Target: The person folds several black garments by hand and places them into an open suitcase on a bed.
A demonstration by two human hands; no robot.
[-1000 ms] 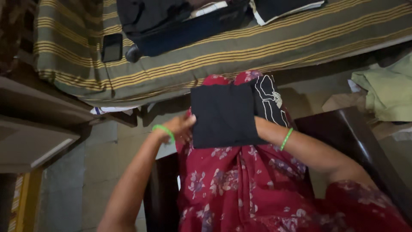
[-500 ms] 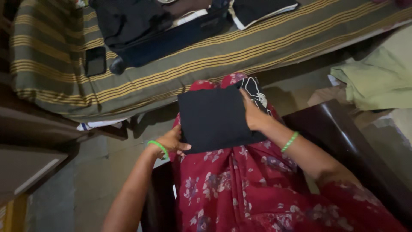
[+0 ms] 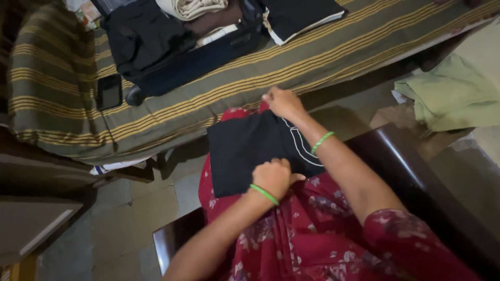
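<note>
Left hand [image 3: 273, 178] clenched on near edge of black cloth [image 3: 245, 151] on my lap; right hand [image 3: 284, 102] moved from the side to pinch far edge. Fold now flat.

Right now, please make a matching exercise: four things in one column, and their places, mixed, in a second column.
1. black folded cloth
2. dark phone
3. pale green cloth
4. open suitcase

a. far right, off the bed
b. on the striped bed cover, left part
c. on the red floral lap
d. on the bed, holding folded clothes

Pairs: 1-c, 2-b, 3-a, 4-d
</note>
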